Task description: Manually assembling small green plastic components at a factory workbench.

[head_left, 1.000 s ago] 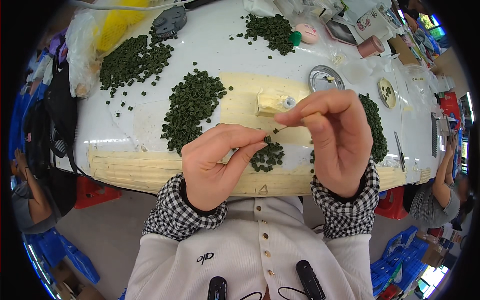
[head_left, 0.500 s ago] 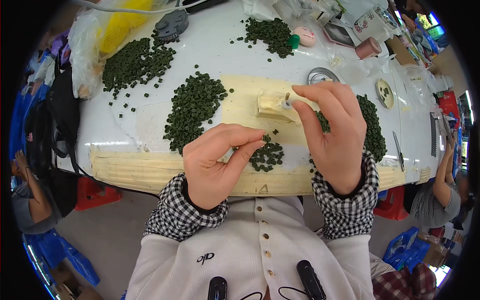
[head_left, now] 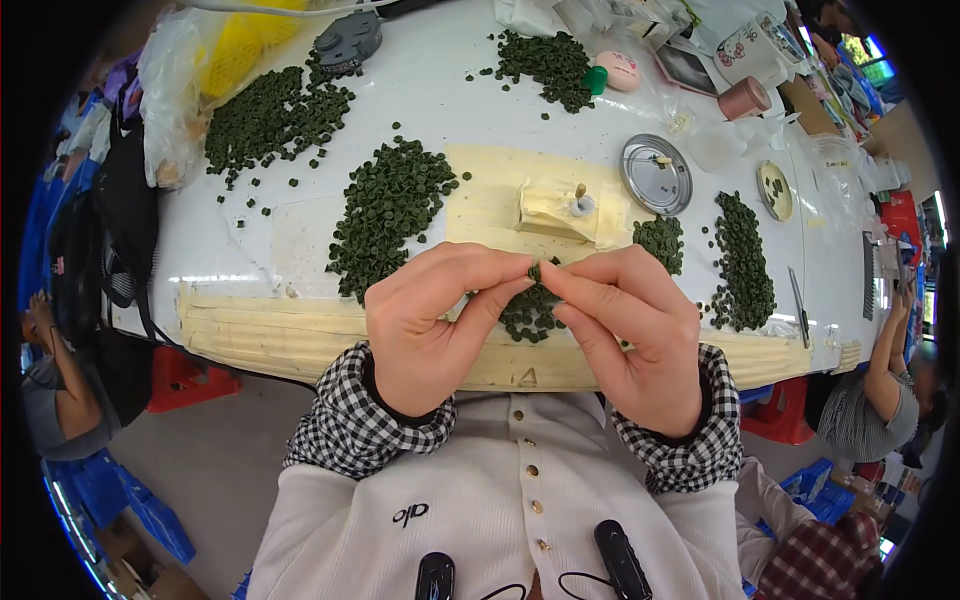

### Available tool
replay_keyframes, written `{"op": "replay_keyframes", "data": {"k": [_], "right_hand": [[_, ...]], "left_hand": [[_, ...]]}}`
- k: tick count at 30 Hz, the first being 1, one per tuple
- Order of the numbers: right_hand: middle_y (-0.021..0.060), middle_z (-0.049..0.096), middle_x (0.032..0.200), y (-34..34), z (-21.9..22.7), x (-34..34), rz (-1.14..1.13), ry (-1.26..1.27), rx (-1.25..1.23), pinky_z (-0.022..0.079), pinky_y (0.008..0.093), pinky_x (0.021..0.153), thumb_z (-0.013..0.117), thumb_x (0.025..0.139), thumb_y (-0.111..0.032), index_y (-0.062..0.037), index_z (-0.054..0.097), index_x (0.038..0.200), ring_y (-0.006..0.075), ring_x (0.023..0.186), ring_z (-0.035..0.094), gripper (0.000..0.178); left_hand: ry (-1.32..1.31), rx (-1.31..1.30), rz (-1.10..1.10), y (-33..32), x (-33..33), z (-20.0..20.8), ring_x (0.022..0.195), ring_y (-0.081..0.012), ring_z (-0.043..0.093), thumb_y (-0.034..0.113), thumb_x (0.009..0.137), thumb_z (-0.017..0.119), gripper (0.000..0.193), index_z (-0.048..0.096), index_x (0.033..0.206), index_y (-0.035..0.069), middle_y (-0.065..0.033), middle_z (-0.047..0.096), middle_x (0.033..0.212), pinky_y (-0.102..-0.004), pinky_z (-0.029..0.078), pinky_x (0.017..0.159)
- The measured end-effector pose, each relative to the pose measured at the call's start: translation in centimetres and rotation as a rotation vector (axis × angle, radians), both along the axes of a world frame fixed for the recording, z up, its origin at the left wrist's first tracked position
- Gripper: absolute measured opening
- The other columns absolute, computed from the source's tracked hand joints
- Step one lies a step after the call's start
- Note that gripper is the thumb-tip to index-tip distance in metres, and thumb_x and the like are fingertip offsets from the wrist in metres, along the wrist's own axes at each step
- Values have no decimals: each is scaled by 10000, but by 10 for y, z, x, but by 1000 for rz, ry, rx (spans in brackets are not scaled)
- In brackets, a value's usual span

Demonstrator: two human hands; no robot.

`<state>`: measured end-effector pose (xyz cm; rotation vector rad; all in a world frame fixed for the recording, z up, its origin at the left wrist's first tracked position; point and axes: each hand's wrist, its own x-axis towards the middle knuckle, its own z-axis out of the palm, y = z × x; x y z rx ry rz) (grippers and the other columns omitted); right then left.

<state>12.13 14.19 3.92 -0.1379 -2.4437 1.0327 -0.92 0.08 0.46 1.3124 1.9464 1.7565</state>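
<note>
My left hand is closed in a pinch, a small dark green round piece at its fingertips. From the other side my right hand meets it, its fingers bent and their tips pressed to the same piece, which they partly hide. Just below the fingertips lies a small pile of like green pieces on the table. Beyond the hands stands a block wrapped in cream tape, with a short peg and whitish stuff on its top.
Large heaps of green pieces lie at left, far left, at the back and at right. A round metal tin is beyond my right hand. Tweezers lie farther right, a spool behind them.
My right hand has come from the taped block toward me and left, and now meets my left hand at the green piece. My left hand has barely moved.
</note>
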Motion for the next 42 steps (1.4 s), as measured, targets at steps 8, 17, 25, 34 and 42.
{"op": "replay_keyframes", "data": {"k": [8,17,25,34,42], "right_hand": [[100,634,882,0,-3,1,3,5,7,477,330,659,718,761,19,6,687,1055,249,757,587,296],[113,636,875,1,-2,8,-206,23,138,479,334,654,755,737,-10,3,693,1062,255,753,588,331],[118,644,856,3,-3,19,-222,15,108,476,317,638,758,742,-14,-2,706,1034,250,744,598,297],[117,647,844,2,-1,24,-240,-16,70,479,305,633,743,768,-10,-3,716,1000,236,736,605,234],[122,653,852,3,-1,30,-281,-31,20,483,297,637,740,776,-7,-2,718,991,234,740,614,217]], "left_hand": [[52,-13,21,1,3,0,806,-184,661,-69,816,687,183,704,987,-6,-113,708,900,-268,506,719],[161,-109,42,1,5,-3,756,-186,632,-43,775,734,148,705,913,0,-84,663,831,-285,502,668],[418,-211,165,-6,-13,3,712,-238,566,-22,751,737,118,670,841,12,-88,601,763,-328,444,630],[632,-380,407,-8,-31,-3,778,-245,506,55,785,732,127,679,899,31,-68,555,824,-351,425,693],[659,-397,373,-8,-30,-2,770,-244,489,46,770,737,118,667,865,39,-61,549,820,-351,416,688]]}}
